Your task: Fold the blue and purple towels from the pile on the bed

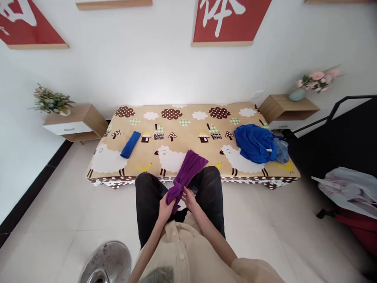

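Observation:
A purple cloth (190,169) runs from the near edge of the patterned bedspread (188,145) down to my lap, its lower end bunched between my hands. My left hand (165,207) is closed round the left side of the bunched end. At the right side of the bunch, my right hand (189,197) holds the cloth with its fingers partly bent; some fingertips are hidden. A folded blue cloth (130,145) lies on the left part of the bedspread. On the right part sits a crumpled blue cloth heap (255,142), with a lighter blue cloth (282,150) beside it.
Wooden nightstands (75,122) (284,108) with flowers flank the bed. At the right edge are a black-framed object (344,133) and a plastic bag (349,186) over something red. A round metal stool (106,261) stands at my lower left. My knees are near the bed's edge.

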`<state>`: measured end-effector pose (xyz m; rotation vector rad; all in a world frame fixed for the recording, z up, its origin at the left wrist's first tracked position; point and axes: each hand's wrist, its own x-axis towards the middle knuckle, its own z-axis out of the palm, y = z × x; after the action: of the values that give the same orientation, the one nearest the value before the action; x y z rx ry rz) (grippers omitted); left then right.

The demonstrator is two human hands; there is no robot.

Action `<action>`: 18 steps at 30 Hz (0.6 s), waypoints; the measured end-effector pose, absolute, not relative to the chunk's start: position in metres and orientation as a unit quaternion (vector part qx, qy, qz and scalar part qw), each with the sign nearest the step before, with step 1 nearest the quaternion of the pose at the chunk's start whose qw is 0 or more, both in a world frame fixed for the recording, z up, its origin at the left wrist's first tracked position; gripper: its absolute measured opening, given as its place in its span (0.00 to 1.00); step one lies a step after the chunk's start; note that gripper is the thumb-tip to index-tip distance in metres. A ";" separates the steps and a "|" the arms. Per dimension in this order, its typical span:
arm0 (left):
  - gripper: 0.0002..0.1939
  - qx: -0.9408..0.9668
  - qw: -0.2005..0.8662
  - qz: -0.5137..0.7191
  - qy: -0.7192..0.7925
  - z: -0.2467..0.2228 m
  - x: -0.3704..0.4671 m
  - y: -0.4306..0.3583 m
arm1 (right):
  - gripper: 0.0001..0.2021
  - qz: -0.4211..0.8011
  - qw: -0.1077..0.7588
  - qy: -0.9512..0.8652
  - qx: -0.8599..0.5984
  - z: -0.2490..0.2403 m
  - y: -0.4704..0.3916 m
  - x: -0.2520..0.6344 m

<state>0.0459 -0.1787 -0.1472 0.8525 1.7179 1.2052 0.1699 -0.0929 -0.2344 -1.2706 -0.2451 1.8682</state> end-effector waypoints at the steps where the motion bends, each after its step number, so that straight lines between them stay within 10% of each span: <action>1: 0.21 0.318 0.427 0.500 0.683 -0.143 0.042 -0.179 | 0.20 0.736 0.433 -0.070 -0.515 -0.232 -0.087 0.168; 18: 0.22 0.411 0.451 0.458 0.647 -0.153 0.031 -0.197 | 0.14 0.705 0.411 -0.033 -0.577 -0.216 -0.068 0.169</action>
<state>0.0312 -0.1972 -0.1528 1.0165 1.5981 1.1310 0.1694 -0.0684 -0.2159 -1.4526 -0.0823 1.7742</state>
